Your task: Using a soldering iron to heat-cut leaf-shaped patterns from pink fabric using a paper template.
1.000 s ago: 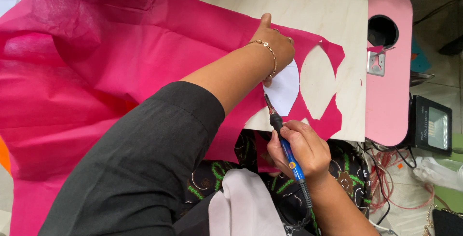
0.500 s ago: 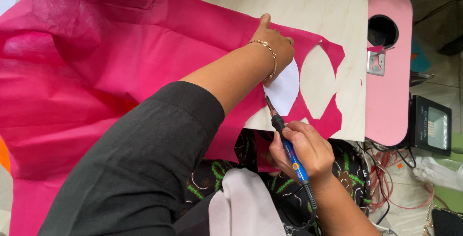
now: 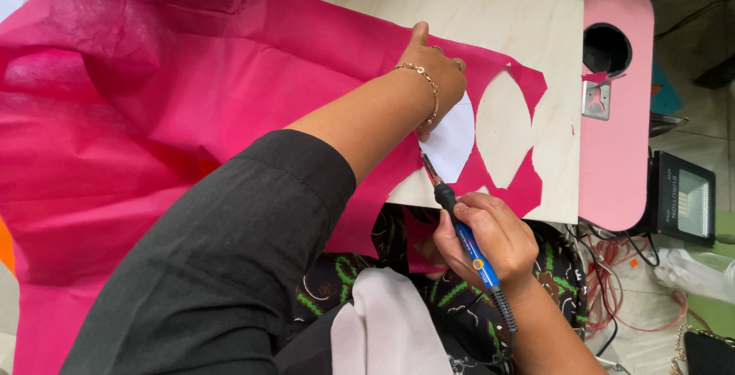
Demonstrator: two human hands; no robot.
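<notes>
Fingers (image 3: 490, 225) still grip soldering pen (image 3: 468, 246).

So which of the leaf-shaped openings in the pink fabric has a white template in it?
The left opening, under the left hand; the right opening shows only bare plywood.

Head view under bright, even, diffuse light, without a distinct source. Shadows are soft and short: a faint one lies under the left hand (image 3: 436, 88) on the pink fabric (image 3: 153, 114), and darker folds shade the fabric toward the desk's left edge. The pale wooden board (image 3: 490, 7) is bright at the far edge but keeps its grain; no glare. Focus is sharp on the right hand (image 3: 490, 241) and the blue-handled tool (image 3: 467, 241). The near dark sleeve (image 3: 222, 268) is slightly soft. Mild wide-angle stretching appears at the corners.
</notes>
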